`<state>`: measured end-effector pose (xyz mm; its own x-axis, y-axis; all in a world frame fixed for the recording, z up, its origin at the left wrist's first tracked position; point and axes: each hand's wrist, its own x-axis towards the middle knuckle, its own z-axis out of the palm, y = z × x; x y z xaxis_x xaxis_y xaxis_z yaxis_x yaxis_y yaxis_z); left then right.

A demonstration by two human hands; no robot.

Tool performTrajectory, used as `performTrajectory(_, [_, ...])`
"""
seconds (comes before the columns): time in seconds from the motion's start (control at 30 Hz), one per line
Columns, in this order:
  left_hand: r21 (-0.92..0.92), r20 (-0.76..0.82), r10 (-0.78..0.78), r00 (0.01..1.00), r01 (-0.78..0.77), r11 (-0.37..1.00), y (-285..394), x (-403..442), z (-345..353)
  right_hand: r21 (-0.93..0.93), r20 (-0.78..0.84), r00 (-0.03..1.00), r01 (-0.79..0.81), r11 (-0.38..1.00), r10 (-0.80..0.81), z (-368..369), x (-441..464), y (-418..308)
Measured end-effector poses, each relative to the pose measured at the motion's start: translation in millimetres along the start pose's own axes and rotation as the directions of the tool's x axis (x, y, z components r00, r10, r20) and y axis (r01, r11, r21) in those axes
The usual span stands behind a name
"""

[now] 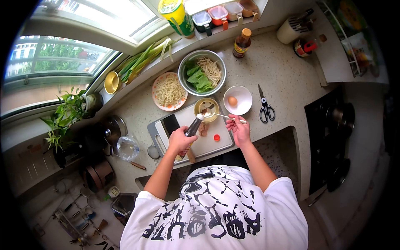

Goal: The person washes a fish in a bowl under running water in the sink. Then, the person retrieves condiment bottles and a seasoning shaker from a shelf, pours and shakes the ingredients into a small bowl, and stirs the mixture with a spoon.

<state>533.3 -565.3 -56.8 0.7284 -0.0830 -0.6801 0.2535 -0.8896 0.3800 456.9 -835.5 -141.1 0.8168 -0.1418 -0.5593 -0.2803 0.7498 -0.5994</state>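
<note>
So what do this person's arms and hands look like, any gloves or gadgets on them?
No gloves: the left hand and right hand are both bare, and no watch or cable shows at the wrists. Any rings are too small to tell. The forearms are bare too, coming out of loose, short white sleeves on a white T-shirt with bold black print.

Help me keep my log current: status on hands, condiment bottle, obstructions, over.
Left hand gripping dark condiment bottle, tilted toward spoon. Right hand holding spoon over gold bowl. Red cap on cutting board, clear of bowl; nothing seen blocking.
</note>
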Motion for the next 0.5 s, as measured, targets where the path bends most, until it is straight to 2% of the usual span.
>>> performTrajectory(0.17, [-0.025,0.040,-0.013,0.999,0.014,1.000,4,-2,-3,0.003,0.004,1.000,0.005,1.000,-0.005,0,0,0])
performTrajectory(0.5, [0.029,0.008,0.028,1.000,-0.029,0.999,-5,2,5,0.008,0.008,1.000,0.002,1.000,-0.002,0,-1,0])
